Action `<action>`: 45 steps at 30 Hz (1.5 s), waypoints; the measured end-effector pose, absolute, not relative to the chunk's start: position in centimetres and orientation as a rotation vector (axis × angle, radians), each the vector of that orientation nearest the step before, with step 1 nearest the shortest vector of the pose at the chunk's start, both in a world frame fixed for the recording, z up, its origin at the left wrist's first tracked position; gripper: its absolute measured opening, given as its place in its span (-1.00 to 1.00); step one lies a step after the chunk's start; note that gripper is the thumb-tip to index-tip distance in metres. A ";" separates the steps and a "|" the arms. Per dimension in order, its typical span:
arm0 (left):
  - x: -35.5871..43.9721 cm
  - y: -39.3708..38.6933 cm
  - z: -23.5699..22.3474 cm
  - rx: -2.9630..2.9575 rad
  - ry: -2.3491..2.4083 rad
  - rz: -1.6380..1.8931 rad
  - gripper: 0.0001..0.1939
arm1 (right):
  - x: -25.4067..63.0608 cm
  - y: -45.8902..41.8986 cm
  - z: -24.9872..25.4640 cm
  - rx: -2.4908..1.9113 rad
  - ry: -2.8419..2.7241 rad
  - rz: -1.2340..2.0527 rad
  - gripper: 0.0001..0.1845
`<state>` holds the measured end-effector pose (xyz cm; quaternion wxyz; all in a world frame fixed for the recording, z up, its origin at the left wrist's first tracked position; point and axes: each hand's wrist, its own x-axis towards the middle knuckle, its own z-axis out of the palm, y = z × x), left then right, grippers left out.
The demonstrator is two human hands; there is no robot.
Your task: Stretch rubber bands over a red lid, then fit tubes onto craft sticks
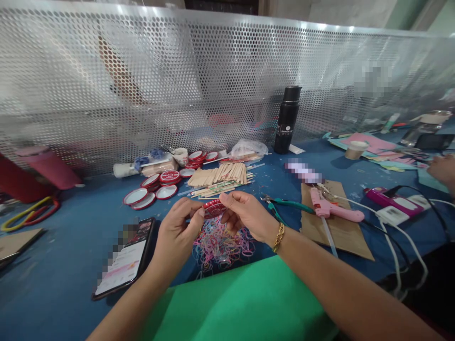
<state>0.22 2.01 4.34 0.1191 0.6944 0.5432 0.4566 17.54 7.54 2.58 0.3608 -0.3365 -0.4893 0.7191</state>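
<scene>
Between both hands I hold a red jar lid (pixel 214 208) with a white pattern, raised over the table. My left hand (pixel 180 226) pinches its left edge with thumb and fingers. My right hand (pixel 245 214), with a gold bracelet at the wrist, grips its right edge. Right below lies a tangled heap of colourful rubber bands (pixel 223 246). Beyond my hands are a stack of wooden sticks (pixel 220 175) and several red-rimmed lids (pixel 166 191), some with their white insides up.
A phone (pixel 126 258) lies at left. To the right are green-handled pliers (pixel 293 205) and a pink glue gun (pixel 330 208) on cardboard (pixel 350 241), with cables beyond. A black bottle (pixel 287 121) stands before the perforated metal screen (pixel 227 71). Another person's hand (pixel 442 168) shows at far right.
</scene>
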 end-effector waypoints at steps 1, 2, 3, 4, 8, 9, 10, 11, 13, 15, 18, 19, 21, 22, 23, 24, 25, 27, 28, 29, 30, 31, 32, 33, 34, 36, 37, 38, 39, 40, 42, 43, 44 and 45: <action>0.2 2.0 4.3 2.021 1.585 1.328 -0.78 | 17.5 7.6 2.6 -0.873 -1.258 1.852 -0.54; 0.1 2.1 4.3 2.012 1.579 1.323 -0.78 | 17.5 7.6 2.6 -0.878 -1.256 1.851 -0.54; 0.1 2.1 4.3 2.002 1.572 1.313 -0.79 | 17.5 7.6 2.6 -0.881 -1.253 1.851 -0.54; 0.0 2.1 4.2 1.993 1.565 1.306 -0.79 | 17.5 7.6 2.5 -0.882 -1.249 1.851 -0.54; -0.2 2.2 4.1 1.966 1.539 1.279 -0.80 | 17.5 7.7 2.4 -0.878 -1.234 1.846 -0.54; -0.2 2.2 4.0 1.959 1.536 1.276 -0.80 | 17.5 7.7 2.4 -0.878 -1.232 1.844 -0.54; -0.3 2.2 4.0 1.951 1.530 1.274 -0.80 | 17.5 7.7 2.4 -0.877 -1.231 1.844 -0.54; -0.3 2.2 4.0 1.943 1.521 1.271 -0.80 | 17.5 7.7 2.4 -0.873 -1.230 1.843 -0.55; -0.3 2.2 3.9 1.925 1.498 1.271 -0.77 | 17.6 7.7 2.5 -0.863 -1.227 1.846 -0.58; -0.2 2.2 3.9 1.922 1.485 1.271 -0.72 | 17.6 7.7 2.6 -0.849 -1.219 1.852 -0.61; -0.3 2.3 3.9 1.940 1.494 1.273 -0.68 | 17.7 7.7 2.8 -0.809 -1.186 1.865 -0.66; -0.3 2.4 3.9 1.951 1.496 1.270 -0.70 | 17.7 7.7 2.8 -0.784 -1.172 1.868 -0.67; -0.5 2.5 3.9 1.981 1.503 1.264 -0.76 | 17.8 7.7 2.9 -0.727 -1.144 1.866 -0.70; -0.5 2.5 3.8 1.990 1.508 1.262 -0.78 | 17.9 7.8 2.9 -0.700 -1.134 1.864 -0.72; -0.6 2.6 3.7 1.986 1.512 1.266 -0.81 | 17.9 7.8 2.9 -0.678 -1.132 1.858 -0.73; -0.6 2.7 3.6 1.968 1.510 1.275 -0.83 | 18.0 7.8 2.9 -0.665 -1.142 1.839 -0.73; -0.6 2.7 3.4 1.937 1.499 1.292 -0.83 | 18.0 7.8 2.9 -0.658 -1.168 1.809 -0.72; -0.6 2.8 3.1 1.868 1.457 1.325 -0.79 | 18.0 7.9 2.8 -0.658 -1.246 1.726 -0.63; -0.6 2.8 3.1 1.846 1.441 1.333 -0.77 | 17.9 8.0 2.7 -0.663 -1.287 1.685 -0.55; -0.5 2.9 3.0 1.837 1.431 1.335 -0.74 | 17.9 8.1 2.6 -0.668 -1.324 1.651 -0.48; -0.5 2.9 3.0 1.840 1.428 1.332 -0.71 | 17.9 8.2 2.4 -0.673 -1.354 1.625 -0.43; -0.5 2.9 3.0 1.852 1.431 1.321 -0.67 | 17.9 8.4 2.3 -0.675 -1.380 1.604 -0.40; -0.5 3.0 3.0 1.869 1.437 1.304 -0.63 | 17.9 8.6 2.2 -0.674 -1.406 1.579 -0.41; -0.5 3.0 3.0 1.887 1.445 1.284 -0.59 | 18.0 8.7 2.1 -0.671 -1.435 1.546 -0.43; -0.6 3.1 2.9 1.904 1.453 1.263 -0.55 | 18.1 8.9 2.0 -0.668 -1.464 1.510 -0.46; -0.8 3.3 2.7 1.924 1.484 1.218 -0.47 | 18.2 9.2 2.0 -0.671 -1.521 1.455 -0.49; -0.9 3.5 2.5 1.934 1.502 1.204 -0.43 | 18.3 9.3 2.0 -0.679 -1.547 1.439 -0.49; -1.1 3.6 2.3 1.956 1.520 1.184 -0.39 | 18.3 9.3 2.0 -0.691 -1.567 1.429 -0.50; -1.2 3.7 2.2 1.983 1.544 1.164 -0.36 | 18.4 9.4 2.0 -0.705 -1.582 1.425 -0.50; -1.3 3.8 2.0 2.013 1.570 1.148 -0.33 | 18.4 9.4 1.9 -0.720 -1.593 1.424 -0.50; -1.6 3.9 1.9 2.091 1.630 1.101 -0.30 | 18.3 9.5 1.7 -0.744 -1.615 1.409 -0.49; -1.6 3.9 1.9 2.133 1.659 1.075 -0.30 | 18.2 9.6 1.6 -0.754 -1.629 1.396 -0.49; -1.7 3.8 2.0 2.174 1.683 1.045 -0.31 | 18.2 9.6 1.5 -0.762 -1.643 1.379 -0.49; -1.8 3.8 2.1 2.211 1.700 1.020 -0.31 | 18.1 9.6 1.4 -0.768 -1.656 1.358 -0.50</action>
